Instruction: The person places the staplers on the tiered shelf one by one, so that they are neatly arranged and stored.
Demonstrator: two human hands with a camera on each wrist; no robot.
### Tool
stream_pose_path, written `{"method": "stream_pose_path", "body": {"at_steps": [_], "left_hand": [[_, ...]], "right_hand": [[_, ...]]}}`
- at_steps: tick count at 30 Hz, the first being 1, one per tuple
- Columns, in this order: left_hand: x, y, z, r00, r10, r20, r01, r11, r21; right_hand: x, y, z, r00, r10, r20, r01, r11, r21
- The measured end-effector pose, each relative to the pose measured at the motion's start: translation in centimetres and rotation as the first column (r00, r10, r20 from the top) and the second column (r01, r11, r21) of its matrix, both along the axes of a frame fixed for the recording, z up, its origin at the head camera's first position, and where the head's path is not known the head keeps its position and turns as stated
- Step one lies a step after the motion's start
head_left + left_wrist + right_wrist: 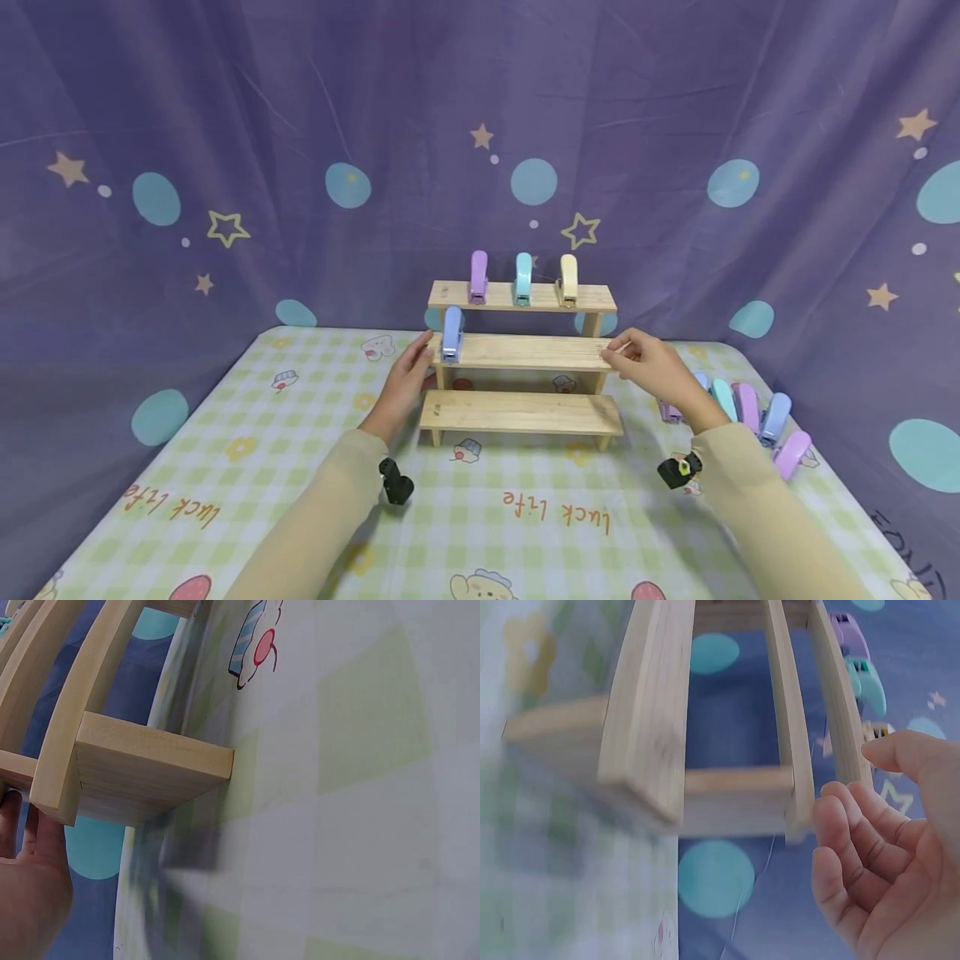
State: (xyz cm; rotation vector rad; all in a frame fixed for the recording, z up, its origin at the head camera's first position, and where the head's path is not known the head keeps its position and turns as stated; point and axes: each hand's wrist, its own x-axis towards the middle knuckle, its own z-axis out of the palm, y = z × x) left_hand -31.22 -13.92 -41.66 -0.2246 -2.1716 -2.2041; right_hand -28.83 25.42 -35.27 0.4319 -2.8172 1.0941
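Observation:
A three-tier wooden display rack [521, 412] stands on the table. At the left end of its middle shelf is my left hand [406, 385], fingers [49, 840] extended against the wood. My right hand [647, 360] is by that shelf's right end. Its fingers [881, 844] are loosely bent, with the thumb apart and nothing between them. A blue stapler [452, 335] stands upright at the left of the middle shelf. Along the top shelf stand a purple stapler [478, 277], a teal stapler [522, 279] and a yellow stapler [568, 281].
To the right of the rack lie several more staplers, among them a blue one [776, 418] and a purple one [792, 454] nearest the table edge. A checked tablecloth [300, 483] covers the table. Behind hangs a purple curtain [420, 100] patterned with stars.

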Motion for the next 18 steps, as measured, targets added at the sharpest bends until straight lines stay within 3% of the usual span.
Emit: {"method": "stream_pose_path", "body": {"at_steps": [8,18], "left_hand": [[-0.2,0.0,-0.3,1.000,0.004,-0.016,-0.004,1.000,-0.004],[-0.3,0.0,-0.4,1.000,0.019,-0.008,-0.019,1.000,-0.015]], "right_hand": [[0.5,3.3,-0.7,0.997,-0.083,-0.001,0.083,0.996,0.028],[0.6,6.4,-2.7,0.985,-0.175,0.004,0.174,0.983,0.062]]}}
